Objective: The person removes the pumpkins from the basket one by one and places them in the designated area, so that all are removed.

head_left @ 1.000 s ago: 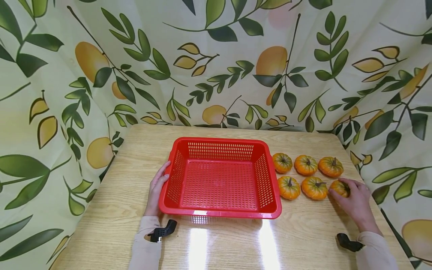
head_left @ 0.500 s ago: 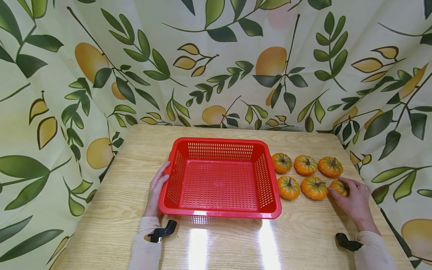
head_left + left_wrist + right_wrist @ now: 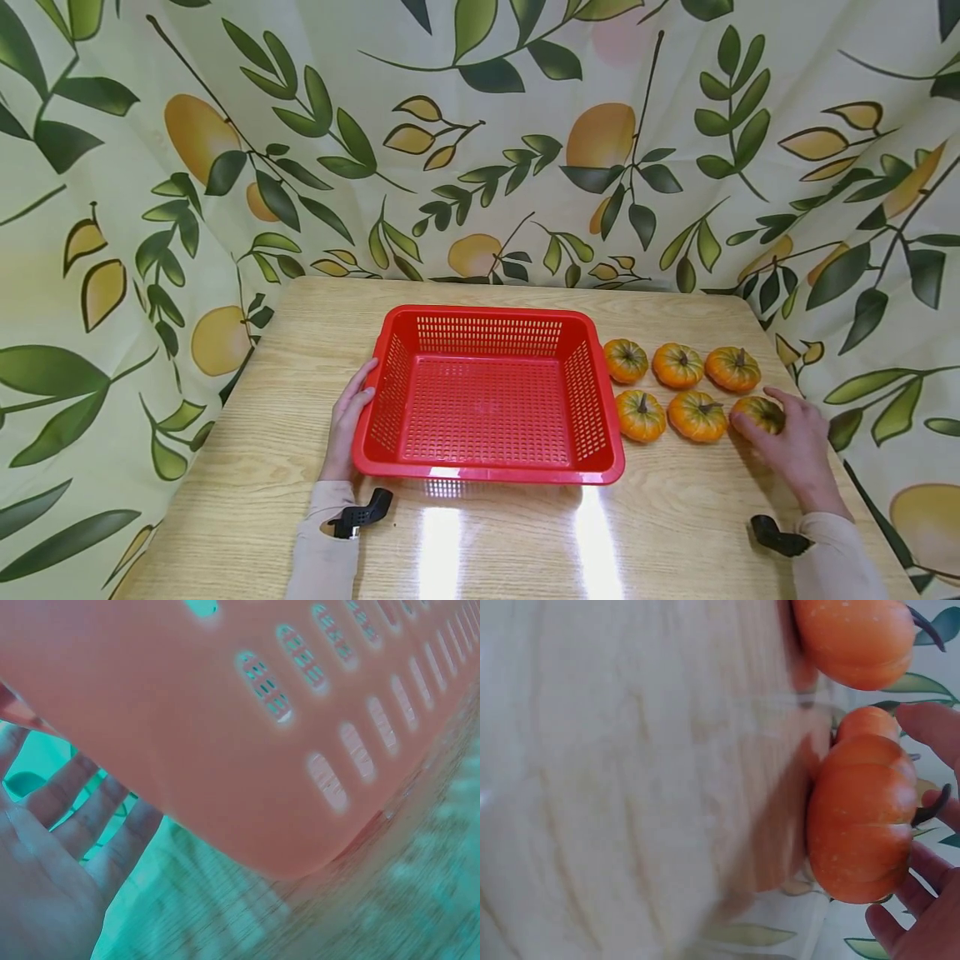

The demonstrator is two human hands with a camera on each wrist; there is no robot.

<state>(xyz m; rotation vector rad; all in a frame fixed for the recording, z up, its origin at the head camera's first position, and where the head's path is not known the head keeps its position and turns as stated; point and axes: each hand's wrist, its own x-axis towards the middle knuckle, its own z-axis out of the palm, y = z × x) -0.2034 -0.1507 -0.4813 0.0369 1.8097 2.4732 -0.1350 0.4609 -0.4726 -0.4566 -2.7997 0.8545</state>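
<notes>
A red plastic basket [image 3: 487, 478] with slotted walls stands on the table. My left hand [image 3: 348, 421] rests against its left side; the left wrist view shows straight, spread fingers of this hand [image 3: 60, 862] beside the basket wall [image 3: 172, 757]. Over on the right, my right hand [image 3: 802, 446] is around a small orange pumpkin [image 3: 761, 412], the rightmost of the near row. In the right wrist view, thumb and fingers of that hand [image 3: 934, 922] are spread about the pumpkin [image 3: 862, 817], with gaps showing near its stem. The pumpkin sits on the table.
Several more small pumpkins stand in two rows right of the basket, among them a near-row pumpkin [image 3: 697, 417] and a far-row pumpkin [image 3: 733, 369]. The leftmost ones are close to the basket rim. A leaf-patterned curtain [image 3: 480, 167] surrounds the wooden table [image 3: 322, 317].
My right hand's fingers have spread wider and shifted slightly right, so more of the pumpkin shows. The left hand and the basket have not moved.
</notes>
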